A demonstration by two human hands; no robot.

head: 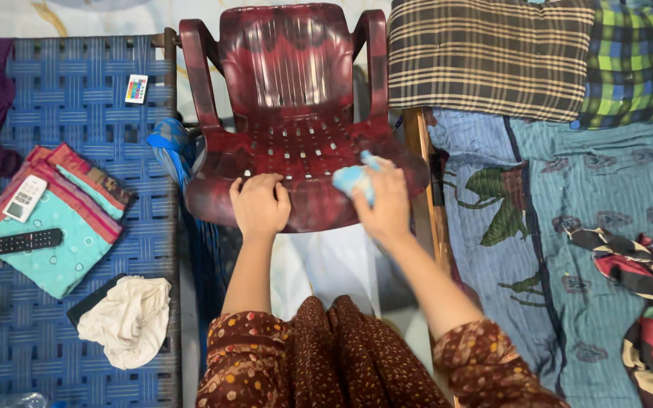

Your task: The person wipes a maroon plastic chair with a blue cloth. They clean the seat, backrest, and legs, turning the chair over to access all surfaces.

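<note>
A dark red plastic chair point(296, 83) stands in front of me, facing me. My left hand point(260, 204) rests flat on the front edge of its seat, fingers curled over the rim. Gripped in my right hand point(385, 202) is a light blue cloth point(353, 179), pressed against the seat's front right part. My sleeves and lap show a brown patterned fabric.
A blue woven cot point(69, 91) on the left carries a folded teal and red cloth point(62, 227), a white remote point(24, 198), a black remote point(21, 242), a small remote point(136, 88) and a cream rag point(128, 319). A bed point(538, 227) with plaid pillows is on the right.
</note>
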